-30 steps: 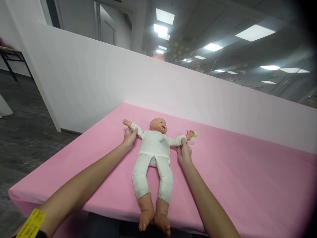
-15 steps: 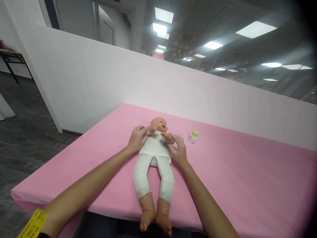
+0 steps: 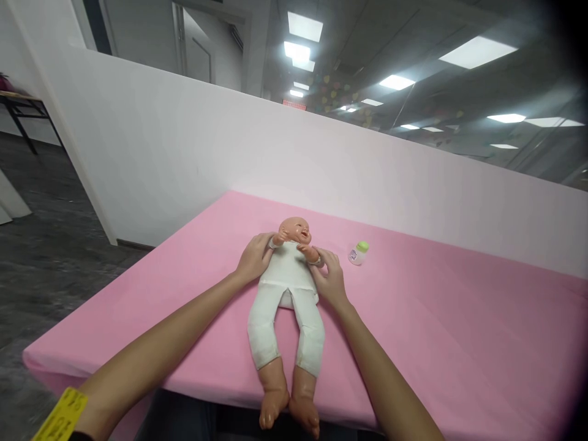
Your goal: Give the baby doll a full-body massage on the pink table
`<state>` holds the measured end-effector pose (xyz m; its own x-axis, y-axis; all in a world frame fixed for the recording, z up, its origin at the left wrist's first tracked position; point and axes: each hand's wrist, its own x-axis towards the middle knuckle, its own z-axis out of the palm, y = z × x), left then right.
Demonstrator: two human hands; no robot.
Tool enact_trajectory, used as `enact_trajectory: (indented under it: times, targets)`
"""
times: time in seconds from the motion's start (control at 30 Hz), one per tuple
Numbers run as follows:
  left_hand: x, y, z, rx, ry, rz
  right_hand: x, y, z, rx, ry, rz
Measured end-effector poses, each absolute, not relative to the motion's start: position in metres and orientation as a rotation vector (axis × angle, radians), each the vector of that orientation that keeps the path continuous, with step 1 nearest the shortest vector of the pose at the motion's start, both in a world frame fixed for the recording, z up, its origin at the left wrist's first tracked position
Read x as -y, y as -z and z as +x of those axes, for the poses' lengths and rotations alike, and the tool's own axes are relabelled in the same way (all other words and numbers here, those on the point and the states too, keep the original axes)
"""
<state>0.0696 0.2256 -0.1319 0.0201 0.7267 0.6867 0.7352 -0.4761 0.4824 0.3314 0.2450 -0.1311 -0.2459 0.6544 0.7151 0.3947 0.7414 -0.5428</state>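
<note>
A baby doll (image 3: 288, 266) with a white cloth body and plastic head, hands and feet lies on its back, feet toward me. My left hand (image 3: 255, 256) is closed around the doll's arm on the left side, near its wrist. On the other side, my right hand (image 3: 331, 277) grips the doll's other arm, fingers curled at the wrist. Both doll hands are bent up over its chest. My fingertips are partly hidden behind the doll's arms.
A pink cloth covers the table (image 3: 427, 306). A small bottle (image 3: 358, 253) with a green cap stands right of the doll's head. A white partition (image 3: 184, 135) rises behind the table. The doll's feet reach over the near table edge.
The doll's arm on the left has shifted slightly outward, away from its face, with my left hand. My right hand and the bottle look nearly unchanged.
</note>
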Motion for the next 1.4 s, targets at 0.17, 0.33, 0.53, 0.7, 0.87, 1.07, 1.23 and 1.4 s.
enact_trajectory:
  times: [0.17,0.33,0.53,0.7,0.87,1.07,1.23,1.4]
  targets:
    - [-0.231,0.132,0.060,1.850,1.819,-2.060,-0.257,0.132,0.340,1.440,-0.654,-0.943]
    - [-0.239,0.133,0.041,2.129,2.089,-1.787,-0.279,0.145,0.355,1.064,-0.835,-0.956]
    - [-0.245,0.137,0.023,2.423,2.184,-1.542,-0.300,0.169,0.367,0.926,-0.980,-0.955]
    - [-0.247,0.139,0.026,2.383,2.245,-1.597,-0.288,0.158,0.360,0.922,-0.929,-0.951]
    - [-0.246,0.135,0.038,2.062,2.001,-1.926,-0.263,0.140,0.341,1.349,-0.638,-0.931]
    - [-0.236,0.132,0.061,1.738,1.438,-2.241,-0.243,0.136,0.324,2.013,-0.224,-0.735]
    - [-0.226,0.128,0.072,1.654,1.142,-2.267,-0.241,0.132,0.324,2.118,-0.132,-0.776]
    - [-0.226,0.130,0.068,1.635,1.196,-2.260,-0.243,0.134,0.325,2.079,-0.152,-0.790]
